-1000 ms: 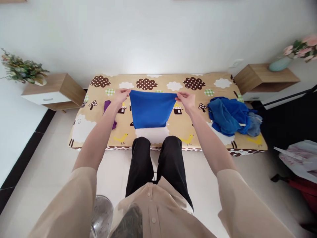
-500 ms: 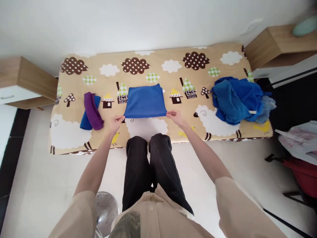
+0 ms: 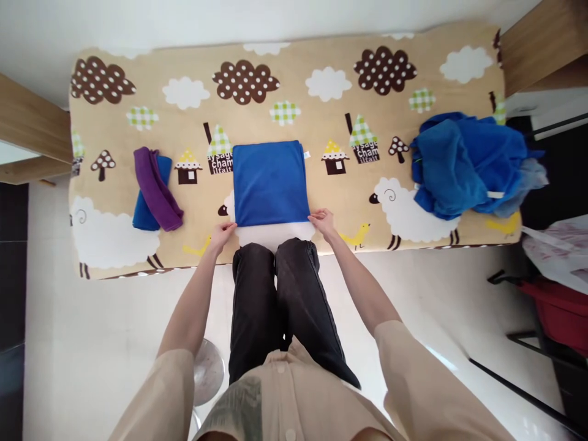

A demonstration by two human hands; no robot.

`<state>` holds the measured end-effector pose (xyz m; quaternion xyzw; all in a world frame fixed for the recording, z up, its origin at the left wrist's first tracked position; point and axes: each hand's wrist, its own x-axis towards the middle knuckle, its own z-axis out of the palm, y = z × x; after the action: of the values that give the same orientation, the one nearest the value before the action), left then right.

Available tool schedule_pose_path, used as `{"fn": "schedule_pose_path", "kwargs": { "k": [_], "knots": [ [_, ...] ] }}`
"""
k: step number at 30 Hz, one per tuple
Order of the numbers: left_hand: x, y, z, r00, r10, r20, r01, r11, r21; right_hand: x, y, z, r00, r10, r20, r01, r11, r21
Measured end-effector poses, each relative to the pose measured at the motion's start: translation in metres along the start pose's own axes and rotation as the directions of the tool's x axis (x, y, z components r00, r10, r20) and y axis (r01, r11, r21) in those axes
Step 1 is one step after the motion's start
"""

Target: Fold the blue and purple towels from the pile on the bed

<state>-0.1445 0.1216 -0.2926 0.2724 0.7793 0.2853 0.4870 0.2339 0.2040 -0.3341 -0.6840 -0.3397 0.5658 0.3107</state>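
Observation:
A blue towel (image 3: 271,184), folded into a near square, lies flat on the patterned bed sheet (image 3: 257,125) in front of me. At its near left corner my left hand (image 3: 223,235) pinches the edge between thumb and fingers. My right hand (image 3: 323,222) pinches the near right corner in the same way. A small white label (image 3: 307,155) sticks out at the towel's far right. Off to the left, a rolled or folded purple towel (image 3: 158,190) rests across a folded blue one (image 3: 146,211). To the right is a crumpled heap of blue cloths (image 3: 468,165).
Wooden cabinets stand at the left (image 3: 32,128) and right (image 3: 544,49) ends of the bed. A round metal stool (image 3: 209,372) is on the floor behind my left arm. At the right are a red item (image 3: 558,312) and a plastic bag (image 3: 560,251).
The towel's near edge has come down toward me and the cloth now lies flatter and squarer. Both hands still pinch its near corners. My view has tilted down and closer.

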Motion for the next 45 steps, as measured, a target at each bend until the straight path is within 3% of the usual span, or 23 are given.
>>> {"fn": "schedule_pose_path", "kwargs": {
  "k": [4, 9, 13, 17, 20, 24, 28, 31, 35, 41, 45],
  "knots": [
    [-0.006, -0.004, -0.009, 0.990, 0.129, 0.053, -0.136, 0.976, 0.172, -0.014, 0.000, -0.013, 1.000, 0.006, 0.005, -0.006, 0.997, -0.071],
    [-0.018, -0.023, -0.016, 0.978, 0.150, 0.145, -0.192, 0.917, 0.350, -0.032, 0.003, -0.030, 0.995, 0.034, 0.095, -0.007, 0.963, -0.271],
    [-0.024, -0.034, -0.013, 0.983, 0.123, 0.134, -0.159, 0.938, 0.306, -0.034, -0.002, -0.033, 0.986, 0.058, 0.155, -0.010, 0.956, -0.294],
    [-0.013, -0.023, -0.008, 0.983, 0.027, 0.180, -0.049, 0.991, 0.121, -0.014, -0.021, -0.023, 0.977, 0.056, 0.204, -0.006, 0.972, -0.235],
    [0.013, 0.001, -0.004, 0.976, -0.040, 0.214, 0.038, 0.999, 0.016, 0.018, -0.040, -0.006, 0.985, 0.016, 0.171, 0.027, 0.969, -0.245],
    [0.071, 0.041, 0.003, 0.986, -0.056, 0.154, 0.062, 0.997, -0.035, 0.081, -0.067, 0.020, 0.990, -0.064, 0.129, 0.099, 0.952, -0.290],
    [0.136, 0.079, 0.011, 0.999, 0.044, 0.016, -0.043, 0.997, -0.068, 0.147, -0.093, 0.041, 0.974, -0.190, 0.124, 0.224, 0.887, -0.404],
    [0.172, 0.103, 0.016, 0.985, 0.129, -0.119, -0.135, 0.989, -0.052, 0.182, -0.109, 0.053, 0.951, -0.272, 0.145, 0.308, 0.815, -0.490],
    [0.196, 0.122, 0.024, 0.967, 0.185, -0.175, -0.182, 0.983, 0.037, 0.201, -0.122, 0.060, 0.918, -0.342, 0.200, 0.394, 0.738, -0.548],
    [0.214, 0.124, 0.033, 0.922, 0.253, -0.293, -0.218, 0.965, 0.148, 0.211, -0.135, 0.049, 0.867, -0.424, 0.260, 0.484, 0.594, -0.643],
    [0.224, 0.128, 0.031, 0.921, 0.293, -0.259, -0.229, 0.941, 0.250, 0.226, -0.139, 0.049, 0.890, -0.386, 0.241, 0.433, 0.557, -0.708]
  ]
}}
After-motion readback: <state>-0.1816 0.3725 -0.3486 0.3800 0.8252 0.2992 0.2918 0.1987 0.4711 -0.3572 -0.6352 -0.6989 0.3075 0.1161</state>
